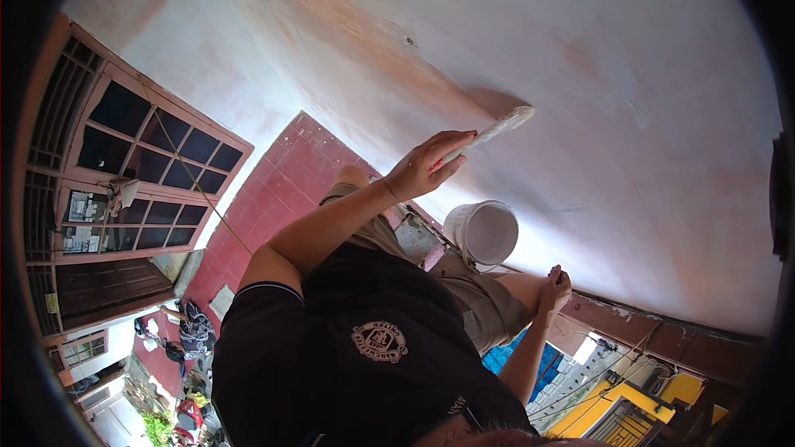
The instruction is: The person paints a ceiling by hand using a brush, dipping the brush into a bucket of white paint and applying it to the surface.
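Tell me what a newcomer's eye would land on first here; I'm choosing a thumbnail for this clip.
First comes the left hand at centre, holding a white-loaded paintbrush against the wide, pale, patchy wall that fills the upper right. Just below sits a white bucket, with the right hand resting on a knee beside it. At far left, a dark-paned pink window frame stands out.

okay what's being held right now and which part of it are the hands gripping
The left hand holds a paintbrush by its handle end, bristle end against the wall. The right hand holds nothing; it rests on the knee.
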`<state>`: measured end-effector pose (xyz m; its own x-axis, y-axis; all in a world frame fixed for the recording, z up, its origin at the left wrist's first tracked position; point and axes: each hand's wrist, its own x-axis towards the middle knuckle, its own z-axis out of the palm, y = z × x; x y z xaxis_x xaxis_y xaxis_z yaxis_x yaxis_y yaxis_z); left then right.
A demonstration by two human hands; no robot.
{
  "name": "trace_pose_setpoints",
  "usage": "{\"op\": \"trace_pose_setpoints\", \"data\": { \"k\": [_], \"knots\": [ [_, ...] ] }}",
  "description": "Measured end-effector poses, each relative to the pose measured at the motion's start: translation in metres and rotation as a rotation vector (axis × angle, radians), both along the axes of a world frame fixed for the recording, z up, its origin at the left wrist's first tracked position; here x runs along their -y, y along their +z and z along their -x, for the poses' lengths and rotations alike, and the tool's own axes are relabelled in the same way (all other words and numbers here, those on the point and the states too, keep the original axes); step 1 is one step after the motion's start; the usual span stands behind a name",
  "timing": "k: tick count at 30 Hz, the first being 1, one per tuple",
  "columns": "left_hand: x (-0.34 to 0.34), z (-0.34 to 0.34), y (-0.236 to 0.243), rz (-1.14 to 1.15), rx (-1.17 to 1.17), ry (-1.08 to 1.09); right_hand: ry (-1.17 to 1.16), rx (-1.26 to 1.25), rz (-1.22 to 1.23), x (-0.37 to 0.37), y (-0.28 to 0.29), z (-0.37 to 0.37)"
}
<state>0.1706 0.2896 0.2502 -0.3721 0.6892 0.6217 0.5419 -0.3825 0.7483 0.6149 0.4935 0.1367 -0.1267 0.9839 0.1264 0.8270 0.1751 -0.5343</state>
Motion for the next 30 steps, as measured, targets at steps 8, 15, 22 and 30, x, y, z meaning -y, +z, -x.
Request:
{"op": "trace_pose_setpoints", "data": {
  "k": [8,15,22,30],
  "knots": [
    [0.053,0.091,-0.026,0.158,0.011,0.278,-0.012,0.009,-0.006,0.005,0.011,0.007],
    [0.069,0.101,-0.005,0.213,0.039,0.517,-0.015,0.053,0.042,0.001,0.012,0.005],
    [0.04,0.071,-0.005,0.138,-0.215,0.662,-0.009,0.05,0.048,0.004,0.015,0.01],
    [0.009,-0.03,-0.006,0.109,-0.245,0.378,-0.028,0.045,0.053,0.006,0.018,0.011]
  ]
}}
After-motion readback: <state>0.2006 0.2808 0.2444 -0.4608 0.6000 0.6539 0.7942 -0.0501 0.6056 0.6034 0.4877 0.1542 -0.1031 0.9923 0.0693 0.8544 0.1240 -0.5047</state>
